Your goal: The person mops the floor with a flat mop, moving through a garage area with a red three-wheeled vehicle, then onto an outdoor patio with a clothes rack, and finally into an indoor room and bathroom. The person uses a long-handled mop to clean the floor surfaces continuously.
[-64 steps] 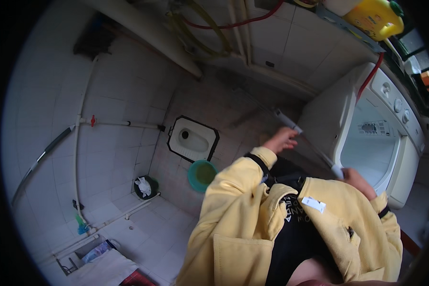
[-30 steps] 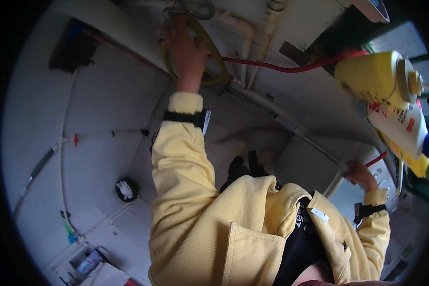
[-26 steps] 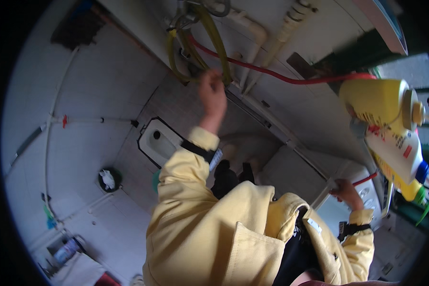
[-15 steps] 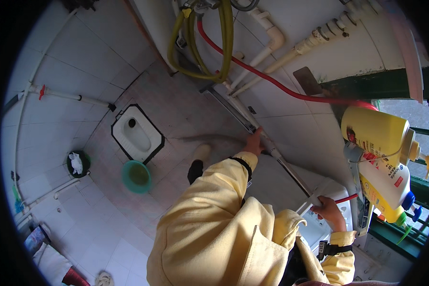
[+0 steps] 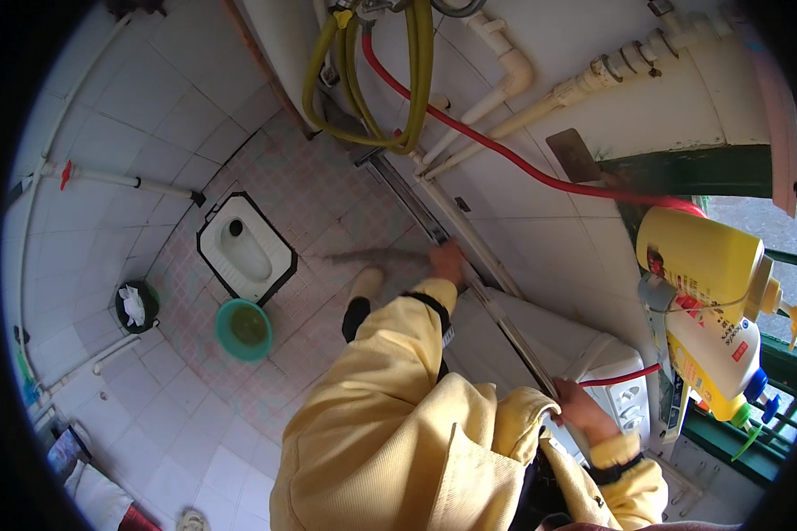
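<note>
A long, narrow metal bar (image 5: 512, 329) runs slantwise from the floor by the wall back toward my body. My left hand (image 5: 447, 263), arm stretched forward, is closed round its middle stretch. Nearer my body, my right hand (image 5: 584, 412) grips the bar, its fingers partly hidden. Beneath the bar stands a white washing machine (image 5: 633, 398) with round knobs, close to my right hand. A thin red tube (image 5: 624, 378) crosses its top beside that hand. The bar's far end shows a short crosspiece near the wall; its near end is hidden.
A squat toilet (image 5: 255, 257) is set in the tiled floor, with a green basin (image 5: 244, 330) of murky liquid and a dark bin (image 5: 137, 306) nearby. Yellow hose (image 5: 422, 80) coils hang ahead. Pump bottles (image 5: 700, 257) stand at right; a white pipe (image 5: 467, 228) follows the wall.
Both hands and the bar have shifted left, away from the wall pipe. My right hand has also come closer to my body, and more of the washing machine's knobs shows.
</note>
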`<act>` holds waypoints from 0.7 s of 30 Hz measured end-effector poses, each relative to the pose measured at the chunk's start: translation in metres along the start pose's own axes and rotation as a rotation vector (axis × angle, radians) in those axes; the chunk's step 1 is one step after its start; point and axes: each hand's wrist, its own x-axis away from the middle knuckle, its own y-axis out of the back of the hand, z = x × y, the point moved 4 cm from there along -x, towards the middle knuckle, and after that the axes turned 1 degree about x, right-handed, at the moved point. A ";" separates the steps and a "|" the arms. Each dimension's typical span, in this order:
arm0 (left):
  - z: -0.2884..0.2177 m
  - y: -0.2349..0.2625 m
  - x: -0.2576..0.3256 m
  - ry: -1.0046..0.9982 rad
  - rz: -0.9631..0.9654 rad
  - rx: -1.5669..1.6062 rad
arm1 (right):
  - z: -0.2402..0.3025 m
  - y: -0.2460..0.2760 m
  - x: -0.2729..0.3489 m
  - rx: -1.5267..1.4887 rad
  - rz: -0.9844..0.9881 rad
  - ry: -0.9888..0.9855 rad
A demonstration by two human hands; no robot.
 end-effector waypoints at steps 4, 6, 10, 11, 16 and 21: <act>-0.068 0.044 -0.088 -0.057 0.085 0.089 | -0.008 0.009 0.123 0.154 -0.050 -0.092; -0.088 0.058 -0.113 0.054 0.003 0.096 | -0.022 0.008 0.173 0.224 -0.052 -0.223; -0.091 0.047 -0.095 0.053 -0.022 -0.039 | -0.054 -0.013 0.172 0.019 -0.057 -0.221; -0.082 0.035 -0.080 0.076 -0.022 -0.051 | -0.059 -0.017 0.150 0.002 -0.078 -0.214; 0.000 0.007 0.041 0.198 0.038 0.085 | -0.023 -0.011 0.024 -0.082 -0.053 0.084; -0.008 -0.017 0.045 0.370 0.060 0.275 | 0.026 0.020 0.029 -0.067 -0.047 -0.034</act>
